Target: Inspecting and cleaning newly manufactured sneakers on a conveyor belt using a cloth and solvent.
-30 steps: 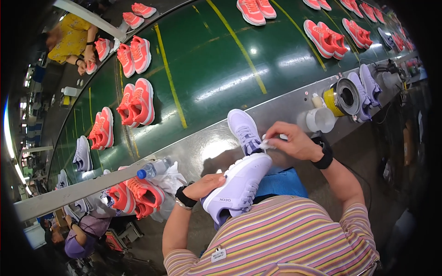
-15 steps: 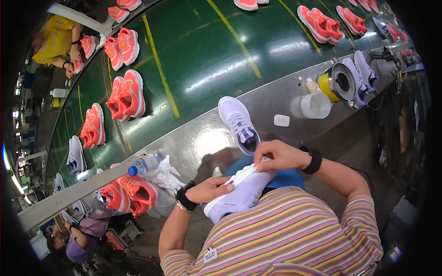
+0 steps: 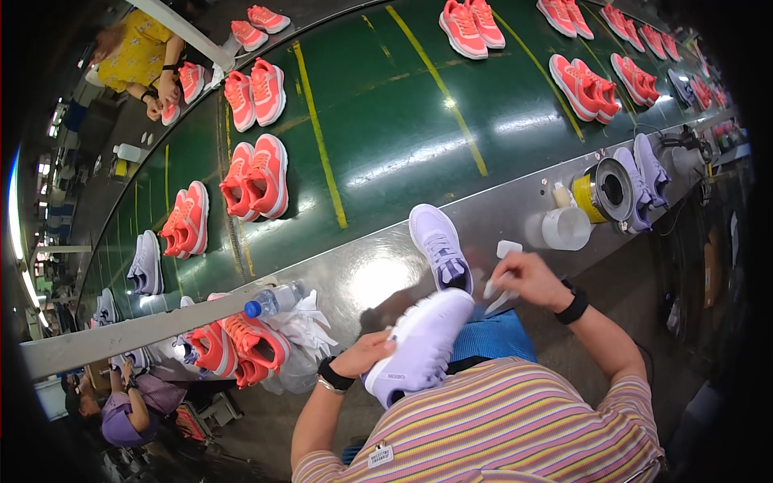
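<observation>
A lilac sneaker (image 3: pixel 423 346) with a white sole edge is tilted in front of my torso, toe pointing away. My left hand (image 3: pixel 362 354) is closed on its left side, thumb on the upper. Just right of the toe, my right hand (image 3: pixel 530 280) pinches a thin white strip (image 3: pixel 501 301), slightly blurred; its exact kind cannot be made out. A second lilac sneaker (image 3: pixel 440 245) rests on the metal ledge beyond, toe away from me. Beneath the held sneaker, blue fabric (image 3: pixel 491 334) shows at my lap.
A green conveyor belt (image 3: pixel 378 161) carries pairs of coral sneakers (image 3: pixel 256 177). Along the metal ledge (image 3: pixel 354 282) are a bottle (image 3: pixel 274 300), white gloves (image 3: pixel 304 326), a translucent cup (image 3: pixel 566 229), a yellow-banded can (image 3: pixel 600 193) and more lilac sneakers (image 3: pixel 636 189). Two other people work at left.
My right hand has left the sneaker's toe and moved right, holding a white strip. The held sneaker has turned, showing a plain side of its upper. The whole view has shifted slightly.
</observation>
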Demonstrator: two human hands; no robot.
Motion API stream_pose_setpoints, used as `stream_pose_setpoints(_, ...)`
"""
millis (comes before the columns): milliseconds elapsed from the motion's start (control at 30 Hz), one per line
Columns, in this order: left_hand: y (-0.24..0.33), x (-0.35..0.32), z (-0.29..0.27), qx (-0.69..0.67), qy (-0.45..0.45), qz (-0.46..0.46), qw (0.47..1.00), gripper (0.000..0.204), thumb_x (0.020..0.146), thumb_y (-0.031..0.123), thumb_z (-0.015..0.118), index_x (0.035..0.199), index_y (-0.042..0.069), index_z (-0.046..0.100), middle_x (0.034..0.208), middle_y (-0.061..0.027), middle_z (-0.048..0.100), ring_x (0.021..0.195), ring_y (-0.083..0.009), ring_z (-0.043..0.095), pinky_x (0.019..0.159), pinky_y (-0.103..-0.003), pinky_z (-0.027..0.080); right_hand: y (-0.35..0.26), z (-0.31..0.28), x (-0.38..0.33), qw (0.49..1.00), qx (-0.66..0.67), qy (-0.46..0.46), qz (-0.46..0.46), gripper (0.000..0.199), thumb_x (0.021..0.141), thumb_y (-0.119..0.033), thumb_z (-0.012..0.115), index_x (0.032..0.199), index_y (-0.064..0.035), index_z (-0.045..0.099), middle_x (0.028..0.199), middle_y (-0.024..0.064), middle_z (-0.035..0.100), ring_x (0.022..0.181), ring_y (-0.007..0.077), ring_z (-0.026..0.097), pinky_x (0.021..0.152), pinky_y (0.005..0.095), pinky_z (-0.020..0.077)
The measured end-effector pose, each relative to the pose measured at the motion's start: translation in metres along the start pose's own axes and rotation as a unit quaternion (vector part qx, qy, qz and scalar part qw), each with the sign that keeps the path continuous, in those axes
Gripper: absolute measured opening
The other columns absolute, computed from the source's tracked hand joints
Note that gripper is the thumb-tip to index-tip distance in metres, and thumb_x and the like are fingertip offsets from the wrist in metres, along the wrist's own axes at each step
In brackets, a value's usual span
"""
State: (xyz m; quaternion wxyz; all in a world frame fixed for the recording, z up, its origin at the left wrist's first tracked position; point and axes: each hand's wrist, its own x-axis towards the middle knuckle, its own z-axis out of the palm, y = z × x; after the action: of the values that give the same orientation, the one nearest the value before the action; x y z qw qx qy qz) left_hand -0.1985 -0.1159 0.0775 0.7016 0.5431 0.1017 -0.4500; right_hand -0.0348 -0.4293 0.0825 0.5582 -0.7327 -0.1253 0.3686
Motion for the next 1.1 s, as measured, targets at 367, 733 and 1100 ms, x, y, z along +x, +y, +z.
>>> stream_pose_setpoints(367, -0.047, 0.112, -0.021, -0.348, 0.285, 0.253, 0.857, 0.043, 0.094, 0.028, 0.037, 0.128, 0.001, 0.037, 0.118, -0.0101, 0.051, 0.106, -0.0193, 0.05, 0.092, -0.033, 0.039, 0.01, 0.047, 0.009, 0.921, -0.314, 0.022, -0.228, 0.046, 0.066, -0.015, 0.068, 0.109, -0.0133, 0.055, 0.1, 0.0113, 0.053, 0.097, 0.0307, 0.049, 0.087, 0.0406, 0.0366)
stream_pose_setpoints(733, -0.063, 0.139, -0.041, 0.026, 0.418, 0.248, 0.873, 0.038, 0.08, 0.016, 0.055, 0.115, 0.002, 0.052, 0.082, -0.015, 0.06, 0.063, -0.0198, 0.054, 0.063, -0.03, 0.045, 0.021, 0.061, 0.067, 0.782, -0.546, -0.051, -0.297, 0.028, 0.066, -0.027, 0.066, 0.092, -0.0236, 0.059, 0.074, 0.0063, 0.052, 0.081, 0.0247, 0.051, 0.075, 0.0438, 0.0312)
stream_pose_setpoints(1100, 0.103, 0.053, -0.202, 0.506, 0.649, 0.061, 0.565, 0.064, 0.061, 0.013, 0.071, 0.12, 0.018, 0.048, 0.126, -0.0244, 0.03, 0.116, -0.0396, 0.032, 0.094, -0.049, 0.031, -0.003, -0.165, 0.216, 0.785, -0.572, 0.195, -0.139, 0.032, 0.065, -0.026, 0.068, 0.096, -0.0189, 0.064, 0.086, 0.0101, 0.057, 0.09, 0.0286, 0.052, 0.078, 0.0439, 0.035)
